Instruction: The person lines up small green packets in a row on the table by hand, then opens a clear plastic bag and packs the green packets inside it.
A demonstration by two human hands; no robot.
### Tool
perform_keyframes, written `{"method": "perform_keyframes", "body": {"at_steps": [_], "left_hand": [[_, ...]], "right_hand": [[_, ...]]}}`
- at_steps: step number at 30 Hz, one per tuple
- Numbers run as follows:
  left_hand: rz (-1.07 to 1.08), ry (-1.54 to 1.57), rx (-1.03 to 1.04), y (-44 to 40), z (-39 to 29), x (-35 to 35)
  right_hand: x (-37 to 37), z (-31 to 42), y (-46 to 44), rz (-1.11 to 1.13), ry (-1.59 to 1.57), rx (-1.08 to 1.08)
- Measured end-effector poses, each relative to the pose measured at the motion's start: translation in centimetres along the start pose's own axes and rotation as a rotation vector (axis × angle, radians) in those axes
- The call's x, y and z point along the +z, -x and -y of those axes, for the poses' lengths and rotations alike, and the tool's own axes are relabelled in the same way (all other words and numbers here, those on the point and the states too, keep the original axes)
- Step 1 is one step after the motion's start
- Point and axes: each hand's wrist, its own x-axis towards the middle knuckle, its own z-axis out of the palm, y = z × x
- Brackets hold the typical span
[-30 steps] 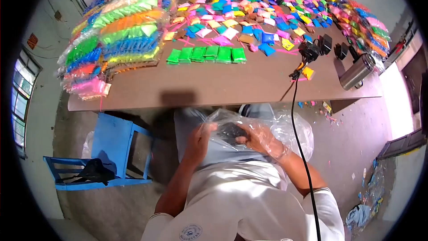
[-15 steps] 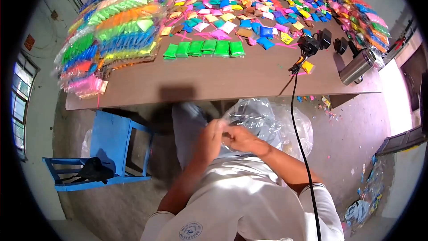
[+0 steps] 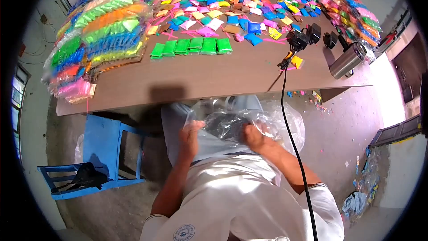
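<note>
A clear plastic bag (image 3: pixel 218 125) is stretched between my two hands above my lap. My left hand (image 3: pixel 191 136) is closed on the bag's left side. My right hand (image 3: pixel 255 137) grips its right side, fingers curled into the film. More clear plastic (image 3: pixel 290 125) spreads over my right leg. On the table ahead, a row of green packets (image 3: pixel 191 47) lies apart from both hands.
The brown table (image 3: pixel 214 78) bears a heap of small coloured packets (image 3: pixel 232 4) and stacked bagged packets (image 3: pixel 111 31) at left. A steel flask (image 3: pixel 347 60), black adapters (image 3: pixel 298 40) and a hanging black cable (image 3: pixel 292 138) are at right. A blue chair (image 3: pixel 102 147) stands at left.
My hands, close together before, have moved apart and spread the plastic bag between them. The view has shifted slightly, so the table appears further left.
</note>
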Motion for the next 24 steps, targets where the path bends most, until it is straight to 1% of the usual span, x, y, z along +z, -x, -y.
{"method": "perform_keyframes", "body": {"at_steps": [2, 3, 5, 7, 9, 10, 12, 13, 15, 16, 17, 18, 19, 20, 21, 22, 23, 24], "left_hand": [[0.097, -0.21, -0.028, 0.5, -1.7, 0.7], [0.098, -0.211, -0.028, 0.6, -2.0, 1.1], [0.101, -0.157, 0.015, 0.7, -2.4, 2.0], [0.121, -0.166, -0.016, 0.6, -3.4, 2.1], [0.138, -0.18, -0.045, 0.5, -3.5, 1.9], [0.136, -0.185, -0.034, 0.3, -3.4, 1.7], [0.127, -0.19, -0.017, 0.0, -3.4, 1.4], [0.114, -0.208, -0.033, -0.2, -3.6, 1.3], [0.093, -0.224, -0.039, -0.3, -3.7, 1.6], [0.121, -0.194, -0.065, -0.3, -3.4, 2.2], [0.151, -0.165, -0.091, -0.3, -2.9, 2.7], [0.163, -0.124, -0.058, -0.3, -2.1, 3.1], [0.179, -0.171, -0.062, -0.2, -3.3, 3.6], [0.182, -0.271, -0.061, -0.3, -3.7, 4.0], [0.184, -0.372, -0.061, -0.3, -3.9, 4.0], [0.213, -0.361, -0.107, -0.4, -3.3, 3.6], [0.208, -0.366, -0.097, -0.3, -3.0, 3.2], [0.195, -0.28, -0.069, 0.0, -2.7, 2.8]], "right_hand": [[4.2, -3.0, -0.4, -0.189, 0.149, -0.056], [3.6, -2.8, -0.1, -0.189, 0.148, -0.055], [2.1, -2.6, 0.2, -0.085, -0.068, 0.131], [-0.5, -2.7, 0.2, -0.046, -0.011, 0.058], [-3.8, -1.4, 1.4, 0.127, -0.103, 0.165], [-3.3, -1.5, 1.5, 0.121, -0.102, 0.161], [-1.7, -1.4, 2.0, -0.232, -0.069, 0.085], [-1.6, -1.0, 1.5, -0.239, -0.065, 0.076], [-1.8, 0.6, 0.3, -0.293, -0.032, -0.154], [-2.1, 2.0, 0.3, -0.514, -0.119, -0.354], [-2.5, 3.3, -0.1, -0.48, -0.183, -0.449], [-1.8, 4.2, -1.2, -0.392, -0.286, -0.456], [-1.6, 5.0, -2.0, -0.302, -0.388, -0.463], [-1.5, 5.2, -2.5, -0.308, -0.382, -0.472], [-2.1, 5.8, -2.5, -0.181, -0.393, -0.434], [-2.8, 6.2, -2.7, -0.055, -0.401, -0.394], [-3.5, 6.3, -2.3, -0.064, -0.398, -0.4], [-5.1, 6.8, -0.9, -0.018, -0.377, -0.369]]}}
